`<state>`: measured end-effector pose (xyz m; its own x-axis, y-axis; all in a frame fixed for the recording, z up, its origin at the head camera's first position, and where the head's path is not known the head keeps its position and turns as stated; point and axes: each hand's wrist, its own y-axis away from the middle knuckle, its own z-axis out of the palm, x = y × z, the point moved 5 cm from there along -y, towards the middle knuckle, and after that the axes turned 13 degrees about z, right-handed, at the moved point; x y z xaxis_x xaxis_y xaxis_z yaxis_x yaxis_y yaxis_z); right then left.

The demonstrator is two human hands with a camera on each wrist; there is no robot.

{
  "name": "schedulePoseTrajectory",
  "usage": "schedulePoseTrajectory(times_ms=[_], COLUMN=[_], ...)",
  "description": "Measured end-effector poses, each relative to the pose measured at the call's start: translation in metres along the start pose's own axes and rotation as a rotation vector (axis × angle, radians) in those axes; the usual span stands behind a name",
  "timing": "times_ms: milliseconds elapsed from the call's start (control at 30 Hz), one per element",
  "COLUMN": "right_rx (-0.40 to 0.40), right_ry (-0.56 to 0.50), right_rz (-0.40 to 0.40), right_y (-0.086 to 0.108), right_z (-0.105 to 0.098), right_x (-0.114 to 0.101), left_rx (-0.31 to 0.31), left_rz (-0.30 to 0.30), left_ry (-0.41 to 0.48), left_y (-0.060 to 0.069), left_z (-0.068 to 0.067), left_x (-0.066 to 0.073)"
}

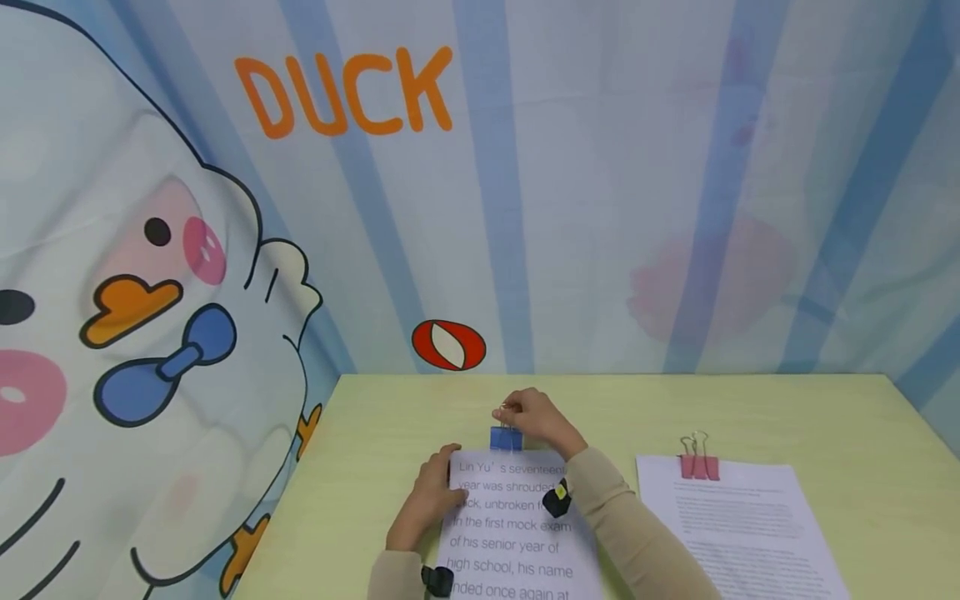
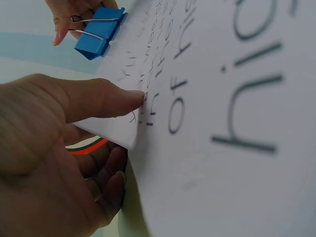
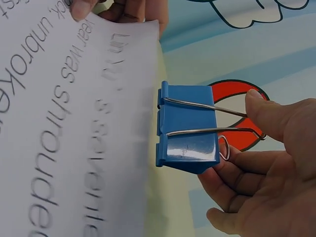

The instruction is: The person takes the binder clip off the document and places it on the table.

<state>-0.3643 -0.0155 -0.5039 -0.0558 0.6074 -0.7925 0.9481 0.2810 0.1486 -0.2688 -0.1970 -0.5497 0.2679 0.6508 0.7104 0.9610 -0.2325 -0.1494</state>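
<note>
Presently, left hand [image 1: 429,502] pinching printed sheets [image 1: 517,537], right hand [image 1: 542,419] pinching blue clip [image 3: 189,116] (pink clip [image 1: 700,468] holding other pages [image 1: 750,537]).

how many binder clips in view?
2. One blue clip in the right hand, at the top edge of the large-print paper; one pink clip on the small-print paper. Anything beneath the papers is hidden.

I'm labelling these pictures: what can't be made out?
Head: large-print paper's lower end, cut off by the bottom edge.
Head: its third line's first letters, covered by the left hand.
Head: clipped pages' small print, too small to read.
Left wrist: part of the right hand, beyond the top edge.
</note>
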Motion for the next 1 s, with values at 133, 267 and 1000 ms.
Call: schedulePoseTrajectory(times_ms=[133, 267, 1000], right_rx=[0.001, -0.006, -0.068], right_ry=[0.008, 0.007, -0.039], right_rz=[0.012, 0.027, -0.01], right_y=[0.003, 0.006, 0.041], right_z=[-0.008, -0.013, -0.046], right_x=[-0.001, -0.001, 0.008], left_rx=[-0.005, -0.008, -0.019], left_rz=[0.001, 0.007, 0.009], left_ry=[0.002, 0.003, -0.011], left_y=[0.0, 0.0, 0.002], left_z=[0.001, 0.001, 0.001], left_x=[0.002, 0.003, 0.001])
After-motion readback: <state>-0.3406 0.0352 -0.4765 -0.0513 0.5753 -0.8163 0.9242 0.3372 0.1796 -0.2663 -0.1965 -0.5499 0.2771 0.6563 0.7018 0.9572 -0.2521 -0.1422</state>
